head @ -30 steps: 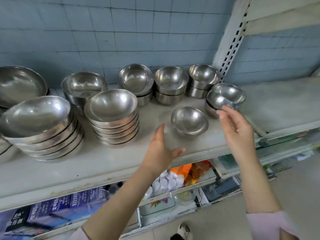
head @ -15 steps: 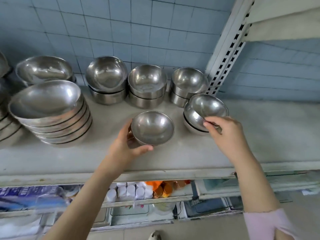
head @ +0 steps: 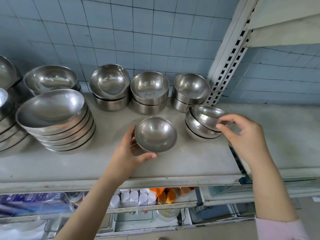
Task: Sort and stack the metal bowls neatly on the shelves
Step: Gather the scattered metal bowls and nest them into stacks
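Note:
A single small metal bowl (head: 155, 134) stands on the pale shelf (head: 199, 161) near its middle. My left hand (head: 131, 153) grips it from the left, thumb curled under its near rim. To the right is a short stack of small bowls (head: 199, 129); its top bowl (head: 207, 115) sits tilted, and my right hand (head: 242, 135) pinches that bowl's near rim with fingertips. Behind them, three pairs of deeper bowls (head: 149, 92) line the tiled wall.
A tall stack of wide bowls (head: 57, 118) fills the shelf's left side, with more bowls (head: 50, 80) behind and at the far left edge. A white slotted upright (head: 228, 54) rises at the back right. Lower shelves hold white bottles (head: 135, 198) and boxes.
My left hand reached the single bowl and closed around it. My right hand moved from hovering to pinching the top bowl of the right stack, which is now tilted up.

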Available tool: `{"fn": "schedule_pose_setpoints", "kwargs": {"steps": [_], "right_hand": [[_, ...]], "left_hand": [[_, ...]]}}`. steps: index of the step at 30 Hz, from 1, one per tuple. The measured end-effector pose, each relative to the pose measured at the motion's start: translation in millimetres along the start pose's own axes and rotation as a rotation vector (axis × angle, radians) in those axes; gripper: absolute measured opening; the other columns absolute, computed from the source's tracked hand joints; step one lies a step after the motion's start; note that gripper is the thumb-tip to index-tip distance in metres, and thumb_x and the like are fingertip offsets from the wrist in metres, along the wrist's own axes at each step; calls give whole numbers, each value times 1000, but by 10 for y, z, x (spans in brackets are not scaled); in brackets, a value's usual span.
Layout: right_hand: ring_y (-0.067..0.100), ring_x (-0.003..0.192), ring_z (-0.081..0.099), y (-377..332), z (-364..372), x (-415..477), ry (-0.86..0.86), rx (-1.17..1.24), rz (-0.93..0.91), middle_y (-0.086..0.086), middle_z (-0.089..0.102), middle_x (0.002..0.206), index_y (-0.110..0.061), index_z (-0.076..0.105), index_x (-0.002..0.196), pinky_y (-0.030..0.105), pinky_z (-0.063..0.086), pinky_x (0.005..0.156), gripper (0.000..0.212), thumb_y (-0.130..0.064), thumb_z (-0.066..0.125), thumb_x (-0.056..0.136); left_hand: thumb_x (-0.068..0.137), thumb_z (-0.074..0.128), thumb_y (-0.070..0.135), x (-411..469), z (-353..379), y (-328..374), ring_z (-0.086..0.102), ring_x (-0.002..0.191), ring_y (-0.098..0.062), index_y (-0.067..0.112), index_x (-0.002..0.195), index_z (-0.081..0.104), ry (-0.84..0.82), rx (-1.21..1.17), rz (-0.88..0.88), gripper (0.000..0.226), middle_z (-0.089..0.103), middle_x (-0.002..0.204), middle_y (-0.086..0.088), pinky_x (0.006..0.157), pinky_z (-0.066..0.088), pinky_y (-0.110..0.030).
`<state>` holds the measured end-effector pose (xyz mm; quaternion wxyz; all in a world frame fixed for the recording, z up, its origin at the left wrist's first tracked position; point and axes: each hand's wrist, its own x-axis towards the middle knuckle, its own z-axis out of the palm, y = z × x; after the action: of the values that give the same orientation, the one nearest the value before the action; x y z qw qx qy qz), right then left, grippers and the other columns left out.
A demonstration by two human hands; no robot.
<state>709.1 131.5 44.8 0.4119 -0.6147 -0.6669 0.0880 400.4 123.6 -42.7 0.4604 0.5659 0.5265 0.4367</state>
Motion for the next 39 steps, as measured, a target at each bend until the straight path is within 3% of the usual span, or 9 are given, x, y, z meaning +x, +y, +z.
{"fn": "schedule_pose_setpoints", "kwargs": {"steps": [6,11,17,22,25,27,34,37,39], "right_hand": [[12,88,58,-383,235,-171,178,-46,-267,-2,68,88,-6,73,88,11,42,84,10,-11,77,80],[9,94,65,-745,735,-439,-50,171,-285,-10,68,90,-12,75,88,18,47,90,16,-25,73,80],[-1,99,61,-682,985,-506,-144,137,-249,-21,66,91,-18,76,89,11,44,90,15,-11,81,77],[-1,103,63,-634,987,-514,-230,134,-194,-18,68,95,-24,75,91,15,46,94,22,-11,81,75],[3,104,63,-632,966,-490,-266,113,-171,-9,71,95,-20,78,91,18,46,96,17,-11,81,77],[2,105,61,-632,955,-476,-285,80,-190,-16,69,94,-17,79,91,17,45,96,15,-10,79,78],[-16,109,52,-560,923,-410,-302,65,-225,-22,66,94,-17,79,91,8,38,98,14,-10,79,79],[-14,112,51,-569,886,-392,-330,85,-230,-11,70,98,-24,77,96,15,40,101,19,-13,79,80],[-7,122,48,-588,811,-375,-363,70,-245,-11,68,115,-27,72,113,15,36,107,33,-21,78,81]], "left_hand": [[52,89,40,-28,-19,3,62,115,-9,26,142,36,11,-3,14,105,59,127,11,102,50,-39],[60,91,29,-17,-14,-7,65,110,-8,22,142,37,-1,17,50,98,64,122,5,97,52,-30],[63,90,32,17,-37,-32,63,111,-7,18,140,40,-35,18,79,93,65,123,3,99,50,-29],[66,90,21,25,-48,-17,61,109,-2,18,139,41,-57,-20,75,88,65,122,2,91,44,-9],[64,90,27,43,-49,-38,61,114,-9,23,139,39,-60,-14,65,91,65,123,3,101,47,-25],[63,90,31,50,-47,-55,60,115,-11,25,140,39,-60,-7,61,92,64,123,4,103,47,-34],[64,89,30,40,-50,-25,62,112,-10,26,133,44,-62,-16,75,82,65,121,4,103,47,-37],[65,89,30,19,-52,15,62,112,-8,27,133,45,-66,-17,72,81,65,121,6,103,47,-38],[64,89,34,14,-48,13,63,112,-8,30,134,44,-68,-19,58,83,66,120,7,103,47,-40]]}}
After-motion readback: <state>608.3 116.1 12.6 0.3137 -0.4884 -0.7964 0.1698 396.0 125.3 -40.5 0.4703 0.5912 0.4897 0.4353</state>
